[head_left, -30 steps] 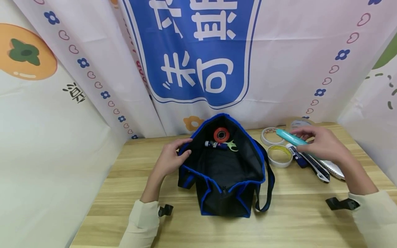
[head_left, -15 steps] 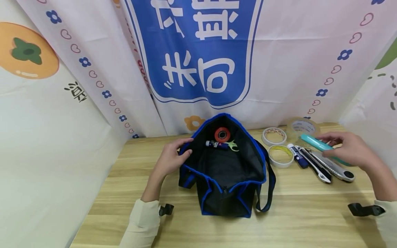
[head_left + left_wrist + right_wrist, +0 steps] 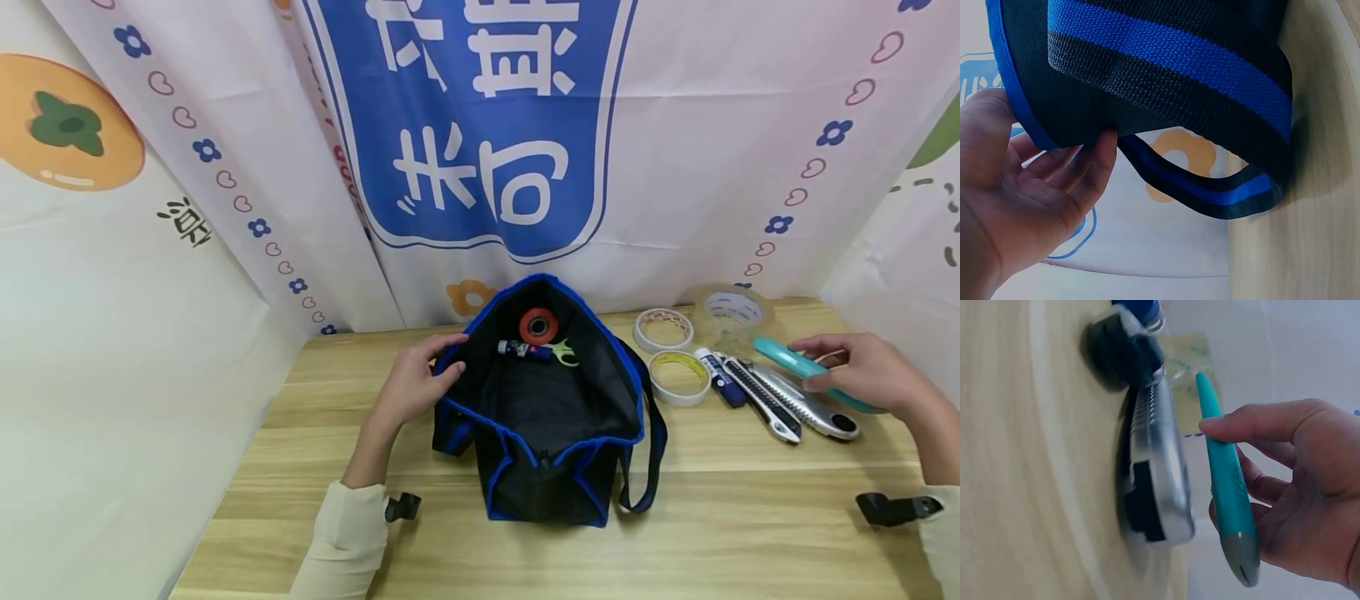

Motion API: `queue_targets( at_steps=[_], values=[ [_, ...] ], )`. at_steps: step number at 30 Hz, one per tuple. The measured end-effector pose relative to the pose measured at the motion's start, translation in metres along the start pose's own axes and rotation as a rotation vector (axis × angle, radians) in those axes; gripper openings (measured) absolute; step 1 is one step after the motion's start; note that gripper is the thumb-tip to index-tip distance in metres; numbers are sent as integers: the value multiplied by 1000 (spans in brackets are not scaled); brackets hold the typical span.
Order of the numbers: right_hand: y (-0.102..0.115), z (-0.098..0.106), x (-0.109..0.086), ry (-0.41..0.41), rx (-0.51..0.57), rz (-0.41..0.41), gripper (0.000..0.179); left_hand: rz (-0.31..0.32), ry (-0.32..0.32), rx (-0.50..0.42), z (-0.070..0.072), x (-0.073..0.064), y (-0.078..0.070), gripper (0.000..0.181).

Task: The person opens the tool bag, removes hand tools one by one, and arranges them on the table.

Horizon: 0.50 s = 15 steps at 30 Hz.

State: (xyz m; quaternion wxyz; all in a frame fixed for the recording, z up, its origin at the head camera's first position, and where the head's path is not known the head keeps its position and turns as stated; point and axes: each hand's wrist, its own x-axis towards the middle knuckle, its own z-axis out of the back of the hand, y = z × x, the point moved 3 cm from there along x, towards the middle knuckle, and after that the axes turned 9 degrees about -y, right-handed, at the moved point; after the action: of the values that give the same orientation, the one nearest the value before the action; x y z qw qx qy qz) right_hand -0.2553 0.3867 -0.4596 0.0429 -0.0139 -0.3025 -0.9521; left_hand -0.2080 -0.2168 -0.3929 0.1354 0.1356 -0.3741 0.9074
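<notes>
My left hand [image 3: 420, 379] pinches the blue-trimmed left rim of a black bag [image 3: 525, 408], thumb on one side and fingers on the other. In the left wrist view the bag's blue-striped strap [image 3: 1210, 62] loops beside the hand. The bag stands open, with a red roll [image 3: 538, 326], a glue stick [image 3: 517, 350] and light green-handled scissors [image 3: 564, 353] inside. To the right, my right hand [image 3: 862, 371] holds a teal utility knife [image 3: 1229, 481] with a grey end, thumb on one side and fingers on the other. It is close beside a silver utility knife [image 3: 1163, 462].
Two white-rimmed tape rolls [image 3: 663, 330] lie right of the bag, with a clear tape roll [image 3: 733, 308] behind. Another glue stick [image 3: 722, 379] and a black-and-white utility knife [image 3: 761, 400] lie near the silver one. A printed cloth [image 3: 675, 167] hangs behind the wooden table [image 3: 697, 517].
My right hand has carried the teal utility knife rightward and toward me, from over the tape rolls to beside the silver knife. The left hand stays at the bag's rim.
</notes>
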Motion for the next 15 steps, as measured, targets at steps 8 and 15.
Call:
queue_targets(
  at_steps=[8,15],
  values=[
    [-12,-1,2,44,-33,20,65,5,3,1,0,0,0,42],
    [-19,-7,3,107,-30,27,56,-4,-4,-2,-1,0,-1,42]
  ],
)
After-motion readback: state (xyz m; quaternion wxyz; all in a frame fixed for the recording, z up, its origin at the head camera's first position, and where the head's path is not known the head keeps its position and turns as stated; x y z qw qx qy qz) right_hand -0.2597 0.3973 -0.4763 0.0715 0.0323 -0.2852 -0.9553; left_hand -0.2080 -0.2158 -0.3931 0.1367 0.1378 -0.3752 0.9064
